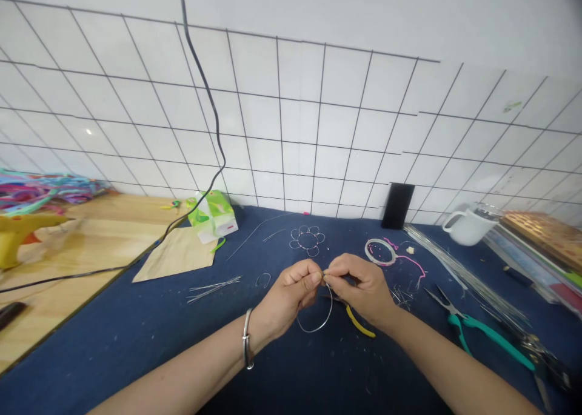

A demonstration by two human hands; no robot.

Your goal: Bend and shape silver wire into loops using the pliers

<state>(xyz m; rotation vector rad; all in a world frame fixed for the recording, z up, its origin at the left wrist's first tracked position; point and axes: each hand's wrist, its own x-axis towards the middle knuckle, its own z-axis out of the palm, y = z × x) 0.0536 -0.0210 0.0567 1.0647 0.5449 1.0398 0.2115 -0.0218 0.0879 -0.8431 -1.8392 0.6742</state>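
Note:
A thin silver wire, bent into a loop [324,325], hangs below my two hands over the dark blue cloth. My left hand [297,288] pinches it with thumb and forefinger, and a bracelet circles that wrist. Right against those fingertips, my right hand [357,285] is closed in a pinch on the wire too; the exact meeting point is hidden by the fingers. Behind the hands lies a flower-shaped wire frame [308,240] made of small loops. Pliers with a yellow handle [361,324] lie partly hidden beneath my right hand.
Teal-handled pliers [495,339] and a long wire bundle [468,275] lie at right, near a white mug [470,226]. Cut wires [213,289] and a small wire ring [263,280] are at left. A yellow glue gun [22,233] rests on the wooden board [113,233], crossed by a black cable [200,69].

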